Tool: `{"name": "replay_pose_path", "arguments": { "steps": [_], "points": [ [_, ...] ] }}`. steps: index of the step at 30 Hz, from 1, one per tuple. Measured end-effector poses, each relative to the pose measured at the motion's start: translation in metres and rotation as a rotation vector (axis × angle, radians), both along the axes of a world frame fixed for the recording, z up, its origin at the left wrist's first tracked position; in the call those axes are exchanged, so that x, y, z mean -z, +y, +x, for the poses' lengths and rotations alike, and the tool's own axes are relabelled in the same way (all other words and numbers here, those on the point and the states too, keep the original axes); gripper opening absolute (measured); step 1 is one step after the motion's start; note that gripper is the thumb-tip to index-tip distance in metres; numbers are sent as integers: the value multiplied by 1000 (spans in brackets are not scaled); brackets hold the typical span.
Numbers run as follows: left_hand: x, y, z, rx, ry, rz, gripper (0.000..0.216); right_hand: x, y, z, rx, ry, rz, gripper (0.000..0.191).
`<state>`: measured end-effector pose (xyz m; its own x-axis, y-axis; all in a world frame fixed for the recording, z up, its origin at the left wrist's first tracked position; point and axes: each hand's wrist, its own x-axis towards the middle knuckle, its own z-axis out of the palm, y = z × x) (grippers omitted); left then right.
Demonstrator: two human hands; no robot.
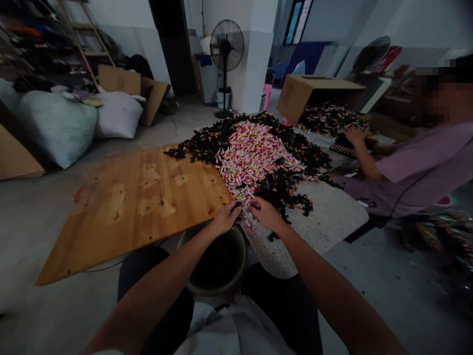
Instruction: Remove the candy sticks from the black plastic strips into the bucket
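My left hand (226,218) is closed in a pinch around a small black plastic piece (238,203) at the near edge of the heap. Close beside it, my right hand (265,213) has its thumb and fingers pressed together; what lies between them is too small to make out. Just beyond both hands spreads a heap of small pink-and-white labelled pieces (251,158). Around these lie many black pieces with orange and green tips (207,140). Below my left hand, between my knees, stands a round bucket (242,266) with a dark inside.
A wooden board (121,202) extends left, a speckled grey tabletop (332,212) right. Another person (417,158) sits at the right, a hand at a pile before a cardboard box (295,101). A standing fan (226,49) and stuffed sacks (59,123) stand farther back.
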<state>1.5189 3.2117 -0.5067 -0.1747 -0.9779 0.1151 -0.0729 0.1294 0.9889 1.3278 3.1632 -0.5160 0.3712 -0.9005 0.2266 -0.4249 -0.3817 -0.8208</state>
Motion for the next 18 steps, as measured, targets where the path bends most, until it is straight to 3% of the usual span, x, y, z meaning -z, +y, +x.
{"name": "replay_pose_path", "arguments": {
  "steps": [4, 13, 18],
  "points": [
    [-9, 8, 5, 65, -69, -40, 37, -16, 22, -3, -48, -216, 58, 37],
    [-26, 21, 9, 199, -99, -52, 45, -43, 42, -10, -48, -221, 66, 37],
    [-40, 25, 16, 340, -56, 50, 47, -54, 49, -13, -122, -257, 46, 32]
  ]
}}
